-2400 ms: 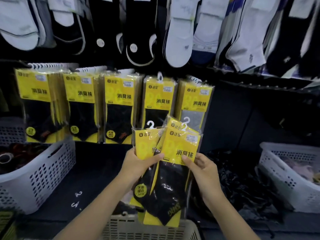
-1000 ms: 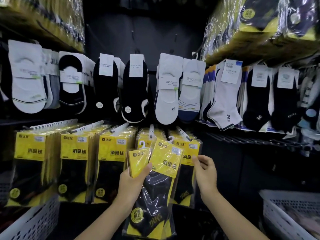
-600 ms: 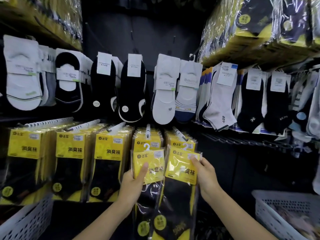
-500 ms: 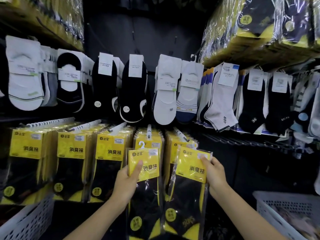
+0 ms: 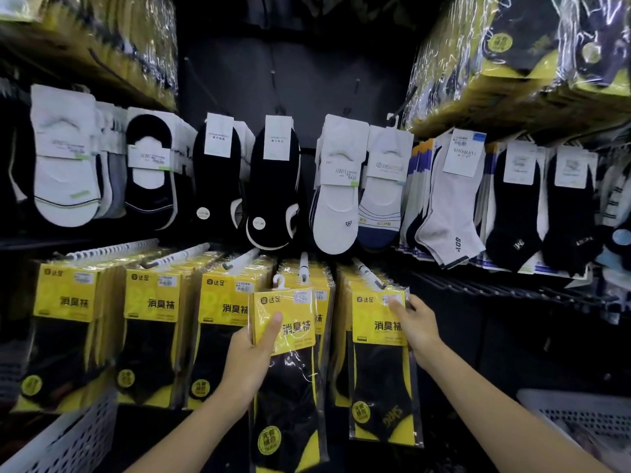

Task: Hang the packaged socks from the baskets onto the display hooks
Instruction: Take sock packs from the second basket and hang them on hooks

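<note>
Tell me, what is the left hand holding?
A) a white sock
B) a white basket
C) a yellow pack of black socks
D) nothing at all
C: the left hand grips a yellow pack of black socks, thumb across its label; the right hand pinches a second pack by its top corner.

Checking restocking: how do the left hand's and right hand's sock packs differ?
The left pack shows its white hanger, unhooked; the right pack reaches a peg, hanger hidden. The left hand grips its pack mid-card; the right hand pinches its pack's corner. Both: yellow cards, black socks.
</note>
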Demonstrator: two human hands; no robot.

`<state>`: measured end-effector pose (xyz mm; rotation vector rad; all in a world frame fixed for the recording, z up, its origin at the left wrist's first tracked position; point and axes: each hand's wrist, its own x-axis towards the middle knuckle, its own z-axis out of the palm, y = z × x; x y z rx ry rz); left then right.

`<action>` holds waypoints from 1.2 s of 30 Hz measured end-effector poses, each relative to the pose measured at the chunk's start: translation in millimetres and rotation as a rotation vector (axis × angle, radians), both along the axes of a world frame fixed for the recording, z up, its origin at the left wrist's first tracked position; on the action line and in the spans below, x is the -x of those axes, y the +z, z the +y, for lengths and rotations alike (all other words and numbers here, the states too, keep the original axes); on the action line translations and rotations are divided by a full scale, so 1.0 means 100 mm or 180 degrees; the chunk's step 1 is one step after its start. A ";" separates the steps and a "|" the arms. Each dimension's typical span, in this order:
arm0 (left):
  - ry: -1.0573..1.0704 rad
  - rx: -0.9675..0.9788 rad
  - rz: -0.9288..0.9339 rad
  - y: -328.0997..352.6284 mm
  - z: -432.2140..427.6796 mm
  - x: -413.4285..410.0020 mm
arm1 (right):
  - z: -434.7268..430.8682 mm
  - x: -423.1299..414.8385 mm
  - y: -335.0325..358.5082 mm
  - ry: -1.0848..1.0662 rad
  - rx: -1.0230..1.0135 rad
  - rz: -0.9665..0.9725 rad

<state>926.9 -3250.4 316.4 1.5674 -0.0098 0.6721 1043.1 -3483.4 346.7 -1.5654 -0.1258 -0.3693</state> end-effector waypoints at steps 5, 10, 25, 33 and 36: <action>-0.0101 0.0019 -0.0130 0.05 -0.10 0.00 | -0.05 -0.08 -0.12 -0.0574 -0.0123 0.0262; -0.0271 0.0193 -0.0158 0.03 -0.21 -0.02 | -0.13 0.04 -0.26 -0.0939 -0.0076 0.0358; -0.0989 0.0166 0.0170 0.04 -1.04 -0.28 | -0.06 0.49 -0.16 0.0098 -0.0594 -0.0403; -0.1108 -0.0019 0.0392 0.09 -1.11 -0.37 | -0.17 0.23 0.01 0.0010 -0.0167 -0.0559; -0.0992 0.0007 0.0383 0.01 -1.09 -0.40 | -0.12 0.18 0.02 0.0190 -0.0003 -0.0505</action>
